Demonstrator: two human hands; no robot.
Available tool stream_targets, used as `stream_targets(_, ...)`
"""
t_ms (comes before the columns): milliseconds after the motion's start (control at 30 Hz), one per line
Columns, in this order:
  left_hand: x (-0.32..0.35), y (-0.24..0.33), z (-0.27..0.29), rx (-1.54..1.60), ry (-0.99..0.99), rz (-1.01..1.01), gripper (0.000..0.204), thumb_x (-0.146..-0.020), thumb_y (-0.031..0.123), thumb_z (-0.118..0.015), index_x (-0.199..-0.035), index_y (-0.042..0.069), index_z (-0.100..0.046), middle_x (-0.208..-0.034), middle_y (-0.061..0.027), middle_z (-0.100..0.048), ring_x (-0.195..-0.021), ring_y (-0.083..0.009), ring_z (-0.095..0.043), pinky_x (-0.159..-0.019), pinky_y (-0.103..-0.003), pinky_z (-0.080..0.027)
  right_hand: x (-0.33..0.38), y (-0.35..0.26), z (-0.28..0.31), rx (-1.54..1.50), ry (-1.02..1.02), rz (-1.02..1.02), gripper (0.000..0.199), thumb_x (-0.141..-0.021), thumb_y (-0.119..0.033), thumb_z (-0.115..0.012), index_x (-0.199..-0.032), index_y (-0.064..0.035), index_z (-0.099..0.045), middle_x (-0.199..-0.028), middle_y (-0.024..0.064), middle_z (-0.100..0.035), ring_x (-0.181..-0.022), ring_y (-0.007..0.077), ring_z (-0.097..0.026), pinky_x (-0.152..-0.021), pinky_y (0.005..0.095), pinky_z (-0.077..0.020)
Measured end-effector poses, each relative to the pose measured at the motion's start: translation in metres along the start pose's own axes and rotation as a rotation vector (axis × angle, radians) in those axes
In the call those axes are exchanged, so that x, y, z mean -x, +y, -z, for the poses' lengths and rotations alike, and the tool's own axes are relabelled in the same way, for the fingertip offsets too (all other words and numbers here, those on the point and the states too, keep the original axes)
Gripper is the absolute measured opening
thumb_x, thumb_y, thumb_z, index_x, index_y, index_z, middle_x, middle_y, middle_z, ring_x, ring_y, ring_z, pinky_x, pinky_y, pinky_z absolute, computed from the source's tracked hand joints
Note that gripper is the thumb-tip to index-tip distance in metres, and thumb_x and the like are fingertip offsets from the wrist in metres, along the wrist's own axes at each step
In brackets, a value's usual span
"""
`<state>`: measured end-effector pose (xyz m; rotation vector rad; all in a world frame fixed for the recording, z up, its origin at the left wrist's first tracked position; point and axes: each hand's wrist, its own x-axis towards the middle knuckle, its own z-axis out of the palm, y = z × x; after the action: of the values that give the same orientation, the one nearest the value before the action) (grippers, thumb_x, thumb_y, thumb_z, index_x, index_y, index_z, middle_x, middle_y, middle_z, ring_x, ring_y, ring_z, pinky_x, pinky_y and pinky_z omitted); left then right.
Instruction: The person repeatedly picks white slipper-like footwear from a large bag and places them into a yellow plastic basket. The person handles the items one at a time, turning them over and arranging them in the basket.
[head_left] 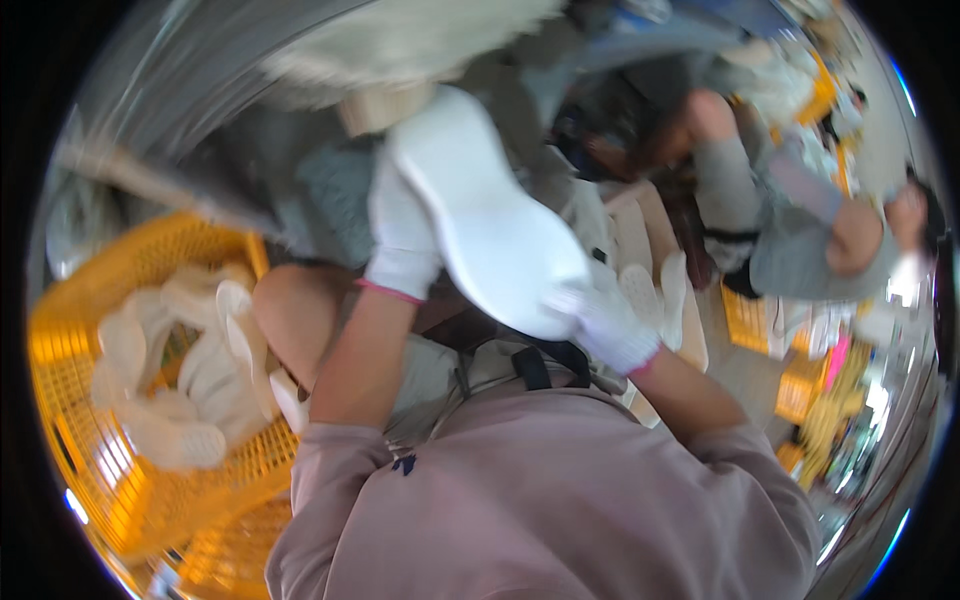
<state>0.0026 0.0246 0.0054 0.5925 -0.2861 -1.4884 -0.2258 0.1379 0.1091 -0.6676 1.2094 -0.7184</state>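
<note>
Both my hands, in white knit gloves, hold one white shoe sole (505, 225) that slants from upper left to lower right before me. My left hand (400, 215) is closed round the sole's upper left side, its fingers partly hidden behind it. My right hand (605, 320) grips the lower right end, with the fingers over the edge. The sole's upper end is right beneath a pale, fluffy brush wheel (400, 45); I cannot tell whether the two touch. Motion blurs the wheel's edge.
On the left, a yellow plastic basket (70, 360) holds several white soles (150, 330). More pale soles (640, 270) lie just right of my right hand. Grey machine housing (190, 100) rises at the upper left. Another person (820, 230) sits at the right, near yellow baskets (750, 320).
</note>
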Motion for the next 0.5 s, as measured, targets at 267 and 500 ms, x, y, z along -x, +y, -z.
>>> stream_targets(267, -0.01, 0.015, 0.027, -0.054, 0.104, 0.154, 0.05, -0.116, 0.029, -0.038, -0.159, 0.002, -0.042, -0.161, -0.0133, -0.049, -0.148, -0.0272, -0.046, -0.129, -0.041, -0.031, 0.007, 0.015, 0.005, 0.068, -0.05, 0.083, 0.048, -0.085, -0.025, -0.082, -0.121, 0.0053, -0.073, -0.1, 0.0109, -0.077, -0.088, 0.0139, -0.07, -0.074, 0.032, -0.0576)
stream_targets(500, 0.0, -0.005, 0.019, 0.465, -0.318, 0.068, 0.048, -0.116, 0.035, -0.04, -0.151, 0.004, -0.053, -0.153, -0.012, -0.059, -0.141, -0.0288, -0.054, -0.124, -0.041, -0.038, -0.001, -0.003, -0.004, 0.19, -0.13, 0.186, 0.058, -0.085, -0.023, -0.081, -0.131, 0.0092, -0.067, -0.108, 0.0117, -0.076, -0.096, 0.0183, -0.071, -0.085, 0.0328, -0.0578)
